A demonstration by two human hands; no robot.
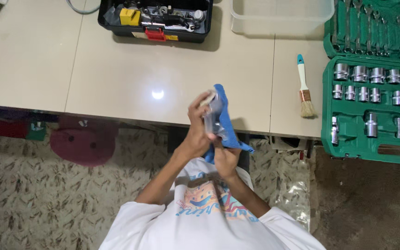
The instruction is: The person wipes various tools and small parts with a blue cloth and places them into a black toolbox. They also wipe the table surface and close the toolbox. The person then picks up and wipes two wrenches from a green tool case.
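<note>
A person in a white printed T-shirt (209, 217) holds 1 blurred metal tool (213, 115) in 1 blue cloth (225, 118) above the near edge of the beige tabletop (130, 74). The left hand (197, 127) is clenched around the tool and the cloth's upper part; the right hand (225, 157), lower and nearer the body, grasps the cloth's bottom end. The tool's exact kind is hard to make out.

On the tabletop, 1 paintbrush (304, 88) with a white and blue handle lies well apart to the right, beside 1 open green socket set case (371, 106) holding 3 rows of chrome sockets; the case overhangs the tabletop edge and is cut off at the right. At the far edge stand 1 open black toolbox (156, 18) and 1 clear plastic tub (281, 18), both cut off at the top. Broad bare tabletop lies left of the hands. Under the tabletop, 1 dark red stool (84, 141) stands on patterned floor (38, 194).
</note>
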